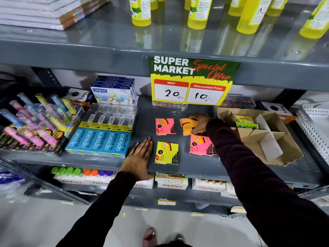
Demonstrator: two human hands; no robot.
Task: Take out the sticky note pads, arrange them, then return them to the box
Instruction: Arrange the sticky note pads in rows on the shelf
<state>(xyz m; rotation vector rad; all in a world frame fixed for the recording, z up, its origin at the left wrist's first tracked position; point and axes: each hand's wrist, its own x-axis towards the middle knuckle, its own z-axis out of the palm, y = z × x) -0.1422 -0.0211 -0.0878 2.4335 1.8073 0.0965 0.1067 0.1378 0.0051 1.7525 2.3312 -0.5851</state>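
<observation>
Right hand (199, 124) clamped on orange pad (187, 126); left hand (140, 154) flat, fingers together, beside yellow pad (166, 152). Best set square, level with pink pad (165, 126) leftward.

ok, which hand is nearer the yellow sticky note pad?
Left. The left hand lies flat on the shelf right beside the yellow sticky note pad; the right hand is farther back, on the orange pad.

2 long dark maroon sleeves (249, 175) (both snug-fitting).
</observation>
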